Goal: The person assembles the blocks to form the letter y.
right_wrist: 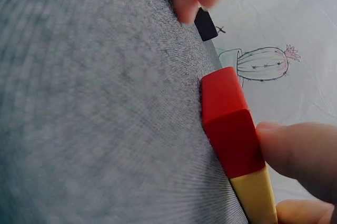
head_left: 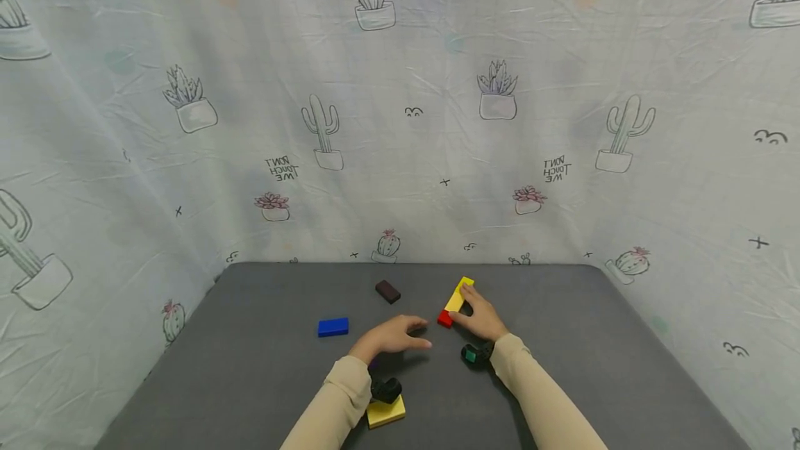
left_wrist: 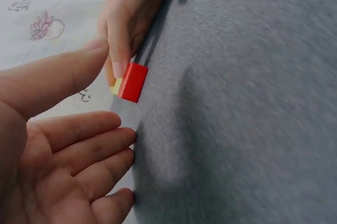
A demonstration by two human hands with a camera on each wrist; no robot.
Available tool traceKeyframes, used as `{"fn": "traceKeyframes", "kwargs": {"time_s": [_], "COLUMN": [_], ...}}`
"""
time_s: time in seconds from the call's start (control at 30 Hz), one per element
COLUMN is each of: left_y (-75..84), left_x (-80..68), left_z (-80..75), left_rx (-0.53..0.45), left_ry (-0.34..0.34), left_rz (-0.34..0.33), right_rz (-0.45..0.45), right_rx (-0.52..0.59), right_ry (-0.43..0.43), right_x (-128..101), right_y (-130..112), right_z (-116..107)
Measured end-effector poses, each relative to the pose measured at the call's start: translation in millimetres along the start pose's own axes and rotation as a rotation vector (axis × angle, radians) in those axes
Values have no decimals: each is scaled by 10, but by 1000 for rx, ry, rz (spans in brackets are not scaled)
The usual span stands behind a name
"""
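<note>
A: Nearest us, a yellow block (head_left: 385, 412) lies on the grey table (head_left: 262, 367) by the left sleeve, partly under the wrist camera. Just beyond, the left hand (head_left: 392, 337) hovers, fingers straight and relaxed, grasping nothing.

B: And the right hand (head_left: 480, 316)?

A: It rests on the red block (head_left: 444, 319), fingertips (right_wrist: 295, 150) pressed to its side, with a thumb coming down on the end in the left wrist view. That red block butts end to end against a long yellow block (head_left: 459, 294), the pair lying flat near the middle of the table.

B: How would it handle?

A: Small, rigid, smooth painted faces, so I'd judge it light and a touch slippery. Pinch it across the two long sides; pushing the end just shoves the yellow one along.

B: Further back?

A: A blue block (head_left: 332, 326) off left, a dark brown block (head_left: 387, 291) behind, then the cactus-print cloth (head_left: 400, 123).
</note>
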State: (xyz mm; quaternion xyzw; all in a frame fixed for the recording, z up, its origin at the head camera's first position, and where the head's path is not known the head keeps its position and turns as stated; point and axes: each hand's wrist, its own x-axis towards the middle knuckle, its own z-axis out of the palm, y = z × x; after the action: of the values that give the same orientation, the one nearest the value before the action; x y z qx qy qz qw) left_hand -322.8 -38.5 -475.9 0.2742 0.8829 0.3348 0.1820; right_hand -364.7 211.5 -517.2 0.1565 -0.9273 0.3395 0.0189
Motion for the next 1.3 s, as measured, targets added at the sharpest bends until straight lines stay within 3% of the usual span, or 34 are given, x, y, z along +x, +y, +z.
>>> {"fn": "traceKeyframes", "kwargs": {"time_s": [0.53,0.8,0.93,1.17,1.3], "left_y": [-154,-133,-132,-171,-188], "left_x": [-386,-513,-625,-833,-890], "left_z": [-30,-21,2,68,102], "left_rx": [-96,-109,-126,-323,-349], "left_ry": [-78,-114,-155,-286,-310], "left_rz": [37,55,94,191,236], "right_rz": [-14,-17,-15,-8,-17], "right_rx": [7,-6,2,8,-1], "right_ry": [-17,-24,-32,-29,-22], "right_x": [13,23,11,8,23], "right_y": [-1,23,-2,-3,5], "right_z": [-16,-23,-23,-23,-29]}}
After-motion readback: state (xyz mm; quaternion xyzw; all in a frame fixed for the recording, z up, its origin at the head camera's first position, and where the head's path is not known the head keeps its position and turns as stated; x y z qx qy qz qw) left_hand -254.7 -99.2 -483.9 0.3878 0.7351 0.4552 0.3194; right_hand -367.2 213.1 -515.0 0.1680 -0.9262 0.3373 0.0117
